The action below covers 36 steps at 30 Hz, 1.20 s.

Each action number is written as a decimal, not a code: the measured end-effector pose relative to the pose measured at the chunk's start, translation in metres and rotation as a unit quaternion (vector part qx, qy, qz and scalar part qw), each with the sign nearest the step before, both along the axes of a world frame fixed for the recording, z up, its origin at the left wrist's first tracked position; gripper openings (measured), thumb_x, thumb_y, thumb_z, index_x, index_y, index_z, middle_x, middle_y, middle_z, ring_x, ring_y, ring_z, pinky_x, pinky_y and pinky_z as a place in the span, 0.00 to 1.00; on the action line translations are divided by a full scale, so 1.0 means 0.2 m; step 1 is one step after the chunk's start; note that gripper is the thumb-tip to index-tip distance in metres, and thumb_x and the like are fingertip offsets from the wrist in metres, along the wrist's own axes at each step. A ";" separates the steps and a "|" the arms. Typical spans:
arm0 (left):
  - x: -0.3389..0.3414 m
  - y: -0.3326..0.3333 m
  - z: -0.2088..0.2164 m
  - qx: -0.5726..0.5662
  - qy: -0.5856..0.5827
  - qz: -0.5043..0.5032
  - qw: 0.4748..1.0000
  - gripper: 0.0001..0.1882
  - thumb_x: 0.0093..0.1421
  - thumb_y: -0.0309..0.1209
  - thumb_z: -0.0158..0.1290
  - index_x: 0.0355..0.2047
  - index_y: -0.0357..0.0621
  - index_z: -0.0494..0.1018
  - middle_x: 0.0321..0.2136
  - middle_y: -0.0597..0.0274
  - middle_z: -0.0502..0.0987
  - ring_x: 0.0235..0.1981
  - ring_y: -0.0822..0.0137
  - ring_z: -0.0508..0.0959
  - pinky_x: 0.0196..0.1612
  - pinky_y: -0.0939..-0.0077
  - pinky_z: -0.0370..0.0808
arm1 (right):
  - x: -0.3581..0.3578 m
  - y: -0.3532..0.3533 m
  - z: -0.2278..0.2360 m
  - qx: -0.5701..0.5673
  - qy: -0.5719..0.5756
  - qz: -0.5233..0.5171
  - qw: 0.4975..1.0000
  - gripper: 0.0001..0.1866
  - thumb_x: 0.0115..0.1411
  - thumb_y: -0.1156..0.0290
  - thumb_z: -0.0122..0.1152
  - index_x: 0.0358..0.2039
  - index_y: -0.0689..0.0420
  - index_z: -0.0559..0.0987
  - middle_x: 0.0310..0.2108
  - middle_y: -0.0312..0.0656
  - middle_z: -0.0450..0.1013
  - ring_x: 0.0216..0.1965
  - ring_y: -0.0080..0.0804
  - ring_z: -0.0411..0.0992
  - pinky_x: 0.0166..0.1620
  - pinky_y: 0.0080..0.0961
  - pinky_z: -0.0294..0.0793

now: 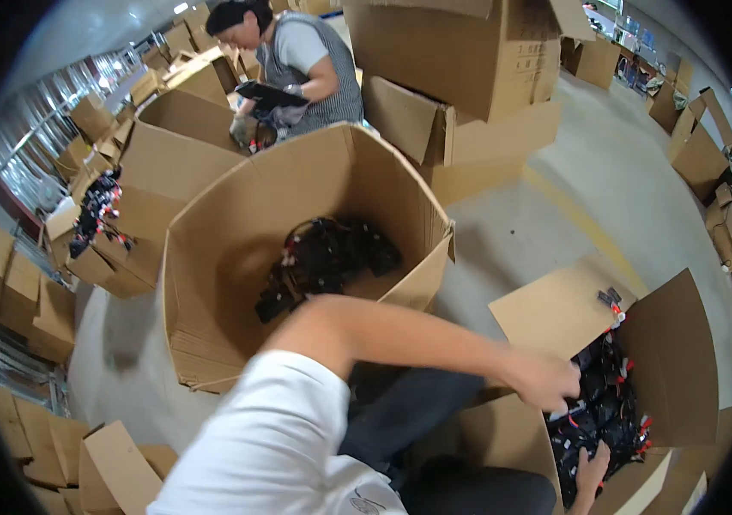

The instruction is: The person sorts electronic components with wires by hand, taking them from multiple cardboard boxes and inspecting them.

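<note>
My left arm, in a white sleeve, reaches across to the right. Its hand (544, 382) is at the near left side of an open cardboard box, fingers curled and slightly blurred. Whatever they grip cannot be made out. My right hand (590, 474) lies lower in the same box, its thumb and fingers apart against a pile of black parts (598, 399) with cables and red and white connectors. A large open carton (220, 210) in the middle holds more black parts (332, 253) with cables on its bottom.
Beyond the middle carton a person (319, 73) in a striped apron holds a flat dark object beside another carton (181, 146). Black parts (96, 210) with red connectors rest on a box at left. Large cartons (435, 51) stand behind. A raised flap (671, 360) borders the right box.
</note>
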State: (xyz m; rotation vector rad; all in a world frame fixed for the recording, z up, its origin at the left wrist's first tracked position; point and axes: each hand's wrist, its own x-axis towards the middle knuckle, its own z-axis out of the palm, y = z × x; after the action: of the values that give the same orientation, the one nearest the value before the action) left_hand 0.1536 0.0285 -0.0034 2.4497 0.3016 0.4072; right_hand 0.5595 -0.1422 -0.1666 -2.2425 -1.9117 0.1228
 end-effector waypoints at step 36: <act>-2.96 0.11 -0.90 -0.361 0.006 0.697 0.620 0.17 0.57 0.31 0.56 0.44 0.34 0.75 0.34 0.54 0.79 0.32 0.63 0.80 0.31 0.68 0.80 | -0.97 0.28 0.42 -0.090 0.271 -0.165 0.944 0.15 0.66 0.68 0.56 0.27 0.66 0.77 0.20 0.34 0.71 0.21 0.23 0.66 0.26 0.21 0.64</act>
State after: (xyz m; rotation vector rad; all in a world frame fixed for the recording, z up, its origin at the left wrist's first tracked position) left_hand -0.4381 0.0510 -0.1836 0.9609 1.9429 0.6720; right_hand 0.3651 -0.0856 -0.0829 -2.2833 -1.2674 0.7993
